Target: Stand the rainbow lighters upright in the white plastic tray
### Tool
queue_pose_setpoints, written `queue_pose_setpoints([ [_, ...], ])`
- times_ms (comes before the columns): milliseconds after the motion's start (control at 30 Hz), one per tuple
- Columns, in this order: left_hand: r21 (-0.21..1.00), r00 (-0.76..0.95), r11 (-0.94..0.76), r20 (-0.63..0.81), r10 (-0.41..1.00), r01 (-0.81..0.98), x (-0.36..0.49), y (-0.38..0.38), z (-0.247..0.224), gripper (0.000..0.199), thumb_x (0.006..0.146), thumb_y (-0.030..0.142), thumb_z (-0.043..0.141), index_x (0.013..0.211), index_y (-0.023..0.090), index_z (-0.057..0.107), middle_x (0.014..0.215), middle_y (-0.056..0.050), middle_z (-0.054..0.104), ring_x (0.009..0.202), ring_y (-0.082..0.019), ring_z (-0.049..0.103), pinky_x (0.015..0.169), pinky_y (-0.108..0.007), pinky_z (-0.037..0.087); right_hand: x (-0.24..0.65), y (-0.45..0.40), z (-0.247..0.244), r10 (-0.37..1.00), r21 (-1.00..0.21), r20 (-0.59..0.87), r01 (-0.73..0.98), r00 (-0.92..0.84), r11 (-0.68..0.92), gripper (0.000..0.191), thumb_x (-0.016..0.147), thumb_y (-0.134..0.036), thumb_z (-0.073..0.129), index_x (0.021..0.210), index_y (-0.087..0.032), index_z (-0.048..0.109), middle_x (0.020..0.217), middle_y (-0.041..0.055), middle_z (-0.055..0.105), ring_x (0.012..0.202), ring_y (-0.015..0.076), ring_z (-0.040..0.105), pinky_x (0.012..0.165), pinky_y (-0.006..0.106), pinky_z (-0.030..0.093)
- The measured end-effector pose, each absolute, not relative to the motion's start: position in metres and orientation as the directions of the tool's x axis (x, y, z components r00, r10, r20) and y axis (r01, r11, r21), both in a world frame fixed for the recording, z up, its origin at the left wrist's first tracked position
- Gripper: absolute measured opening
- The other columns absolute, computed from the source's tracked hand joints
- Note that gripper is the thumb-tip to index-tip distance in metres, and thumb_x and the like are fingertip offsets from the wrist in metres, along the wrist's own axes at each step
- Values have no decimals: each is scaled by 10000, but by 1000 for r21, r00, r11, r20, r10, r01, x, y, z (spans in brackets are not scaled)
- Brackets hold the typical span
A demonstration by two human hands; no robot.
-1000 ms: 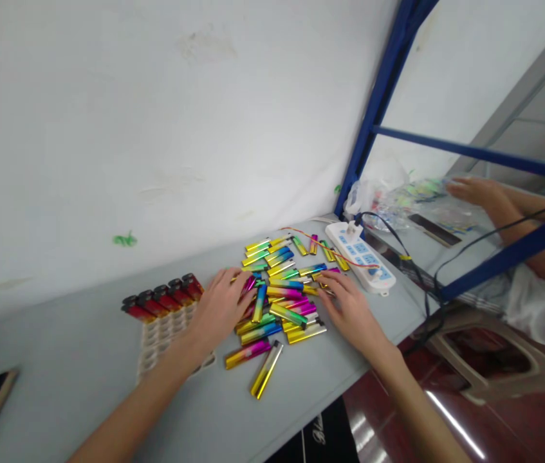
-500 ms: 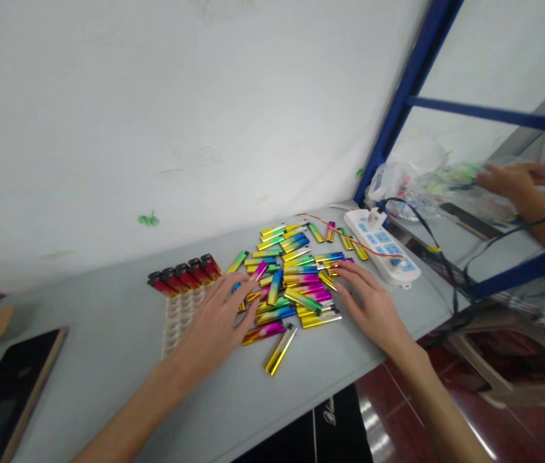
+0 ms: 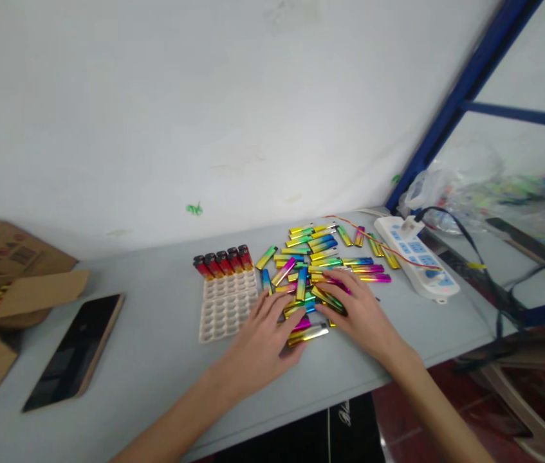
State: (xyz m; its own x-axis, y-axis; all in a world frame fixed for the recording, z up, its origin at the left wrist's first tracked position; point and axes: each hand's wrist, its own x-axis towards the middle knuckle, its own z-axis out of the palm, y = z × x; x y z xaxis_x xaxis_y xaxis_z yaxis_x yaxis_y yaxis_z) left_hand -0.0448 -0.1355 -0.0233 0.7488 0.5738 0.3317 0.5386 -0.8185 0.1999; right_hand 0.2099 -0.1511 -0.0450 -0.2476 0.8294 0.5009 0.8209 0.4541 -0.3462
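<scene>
Shiny metallic multicoloured lighters (image 3: 323,243) lie in a loose pile on the grey table (image 3: 156,360). My left hand (image 3: 267,328) rests at the pile's near left side, fingers spread and touching lighters. A gold-and-silver lighter (image 3: 308,334) lies beside its thumb. From the right, my right hand (image 3: 361,315) reaches over the pile with fingers apart, against a yellow-green lighter (image 3: 329,299). Some lighters are hidden under both hands. Left of the pile is a white tray with holes (image 3: 221,315), its back row holding several red lighters with black tops (image 3: 224,262).
A phone (image 3: 76,350) lies at left, beside an open cardboard box (image 3: 26,251) with lighters inside. A white power strip (image 3: 414,257) with cables borders the pile at right. Beyond stand a blue metal frame (image 3: 450,116) and clear plastic bags (image 3: 446,193).
The view has swung left, bringing the box into sight. My hands have come closer together around the pile, bunching the near lighters. Another person's hands at right have mostly left the view.
</scene>
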Motion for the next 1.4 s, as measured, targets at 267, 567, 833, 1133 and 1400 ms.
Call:
queue_pose_setpoints([
  [267, 180, 758, -832, 348, 552, 524, -38, -125, -30, 388, 949, 345, 703, 1303, 204, 631, 1335, -143, 619, 1311, -333, 563, 1124, -578, 511, 219, -145, -59, 801, -350, 575, 835, -167, 425, 208, 991, -272, 666, 1193, -224, 690, 1267, 130, 665, 1184, 298, 626, 1014, 531, 555],
  [567, 164, 759, -856, 402, 512, 491, -36, -127, -39, 252, 991, 282, 645, 1218, 174, 654, 1289, -137, 672, 1347, -315, 583, 1083, -513, 579, 231, -143, -58, 797, -401, 601, 841, -57, 363, 219, 1017, -285, 632, 1217, -245, 711, 1212, 114, 681, 1130, 292, 632, 981, 521, 549],
  [833, 161, 750, -854, 417, 513, 495, -33, -120, -37, 235, 972, 303, 674, 1171, 178, 665, 1228, -115, 688, 1307, -330, 574, 1100, -563, 544, 228, -143, -61, 799, -355, 595, 862, -90, 361, 243, 1015, -338, 643, 1221, -269, 751, 1076, 88, 715, 963, 255, 659, 883, 455, 557],
  [1133, 171, 780, -881, 414, 470, 440, -48, -119, -29, 306, 980, 388, 666, 1217, 195, 655, 1220, -100, 689, 1266, -300, 591, 1186, -604, 436, 221, -151, -46, 777, -378, 625, 840, -78, 388, 180, 1014, -303, 640, 1164, -244, 721, 1111, 93, 720, 1038, 269, 668, 923, 476, 552],
  [1400, 216, 711, -862, 493, 502, 459, -72, -102, -21, 137, 1011, 169, 569, 1083, 189, 684, 1064, -65, 716, 1124, -221, 620, 1165, -518, 456, 188, -153, -23, 846, -369, 513, 851, -149, 373, 147, 1000, -315, 653, 1113, -233, 698, 1128, 108, 713, 1092, 301, 666, 937, 486, 558],
])
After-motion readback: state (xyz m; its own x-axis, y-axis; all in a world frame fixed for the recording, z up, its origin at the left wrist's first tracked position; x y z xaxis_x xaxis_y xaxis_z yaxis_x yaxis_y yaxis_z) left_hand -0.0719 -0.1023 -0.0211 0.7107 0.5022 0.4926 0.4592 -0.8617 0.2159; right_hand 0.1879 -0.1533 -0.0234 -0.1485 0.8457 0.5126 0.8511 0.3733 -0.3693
